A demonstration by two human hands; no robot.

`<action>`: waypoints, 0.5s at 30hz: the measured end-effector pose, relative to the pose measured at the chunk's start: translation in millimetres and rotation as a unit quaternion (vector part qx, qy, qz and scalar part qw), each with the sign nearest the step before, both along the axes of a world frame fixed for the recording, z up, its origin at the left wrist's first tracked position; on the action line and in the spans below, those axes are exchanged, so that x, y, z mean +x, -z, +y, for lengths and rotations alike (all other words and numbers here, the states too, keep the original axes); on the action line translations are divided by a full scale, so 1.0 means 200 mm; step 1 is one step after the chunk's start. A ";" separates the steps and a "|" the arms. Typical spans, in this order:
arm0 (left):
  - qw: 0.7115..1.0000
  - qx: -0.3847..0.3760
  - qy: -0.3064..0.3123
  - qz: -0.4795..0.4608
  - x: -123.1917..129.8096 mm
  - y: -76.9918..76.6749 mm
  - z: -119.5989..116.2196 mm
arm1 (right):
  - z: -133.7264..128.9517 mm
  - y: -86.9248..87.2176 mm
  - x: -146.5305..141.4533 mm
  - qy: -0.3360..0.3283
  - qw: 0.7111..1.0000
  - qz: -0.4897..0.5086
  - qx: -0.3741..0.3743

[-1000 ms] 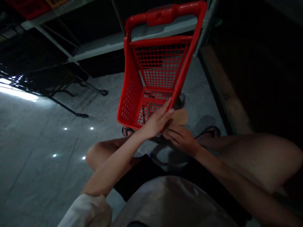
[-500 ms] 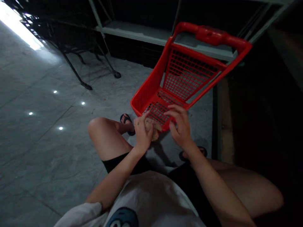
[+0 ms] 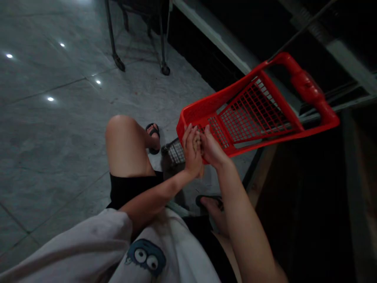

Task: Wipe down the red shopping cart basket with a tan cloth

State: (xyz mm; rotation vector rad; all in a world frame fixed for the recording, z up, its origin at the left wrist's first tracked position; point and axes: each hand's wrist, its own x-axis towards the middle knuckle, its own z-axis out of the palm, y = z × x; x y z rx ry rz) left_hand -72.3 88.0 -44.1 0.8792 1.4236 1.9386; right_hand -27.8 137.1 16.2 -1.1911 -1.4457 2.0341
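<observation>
A crumpled tan cloth is pressed between my two hands at the near end of a red plastic rolling shopping basket. My left hand lies against its left side, fingers together and pointing away from me. From the right, my right hand closes on the cloth; its fingertips are largely hidden. Both hands are over the basket's near rim and cover part of it. The basket stands tilted, its grid floor and back panel facing me and its thick red handle at the far right.
A dark metal stand with casters is on the grey tiled floor at upper left. A shelf edge runs behind the basket. My sandalled feet are either side of it. A wooden edge lies at right.
My right hand has come in from the right to meet my left at the cloth. The view has turned, so the basket now leans further right.
</observation>
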 end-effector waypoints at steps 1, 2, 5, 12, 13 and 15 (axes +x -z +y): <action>1.000 0.002 -0.009 -0.010 -0.04 -0.01 0.05 | 0.03 -0.01 -0.02 -0.008 1.000 0.005 0.009; 1.000 0.006 -0.016 -0.017 -0.08 -0.02 0.09 | 0.06 -0.01 -0.04 -0.012 1.000 0.006 0.023; 0.999 0.029 0.005 -0.012 -0.22 -0.03 0.29 | 0.17 -0.01 -0.10 -0.002 0.997 -0.014 0.072; 0.995 0.072 0.060 -0.034 -0.47 0.01 0.80 | 0.35 0.03 -0.11 0.003 0.997 -0.017 0.075; 0.995 0.073 0.062 -0.040 -0.45 0.00 0.79 | 0.37 0.03 -0.10 0.007 0.997 -0.015 0.073; 0.993 0.070 0.068 -0.060 -0.35 -0.01 0.67 | 0.38 0.03 -0.09 0.020 0.996 -0.017 0.081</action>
